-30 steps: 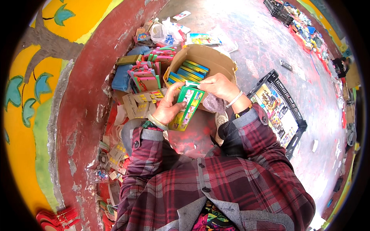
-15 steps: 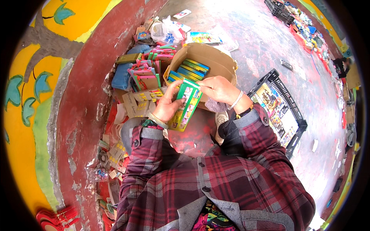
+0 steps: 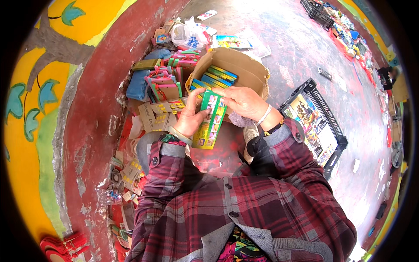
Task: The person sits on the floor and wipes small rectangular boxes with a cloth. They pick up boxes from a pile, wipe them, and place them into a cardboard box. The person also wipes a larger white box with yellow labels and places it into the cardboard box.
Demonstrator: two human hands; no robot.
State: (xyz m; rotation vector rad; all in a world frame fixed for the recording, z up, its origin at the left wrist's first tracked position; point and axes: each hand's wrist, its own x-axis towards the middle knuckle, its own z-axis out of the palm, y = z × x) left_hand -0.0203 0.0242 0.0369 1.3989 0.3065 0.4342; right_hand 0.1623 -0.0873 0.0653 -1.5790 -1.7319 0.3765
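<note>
My left hand and my right hand together hold a stack of flat green and yellow packets, tilted lengthways in front of my chest. The left hand grips its left edge from below; the right hand's fingers rest on its top end. Just beyond the hands stands an open brown cardboard box with more green, yellow and blue packets stacked inside. Both sleeves are plaid red, with bangles at the wrists.
Pink and red packets and yellowish cards are piled left of the box against a red painted wall. A black plastic crate with printed sheets sits at right. A white plastic bag lies beyond on the concrete floor.
The packet stack has tipped slightly and my right hand's fingers have slid over its top end. The box and piles stay put.
</note>
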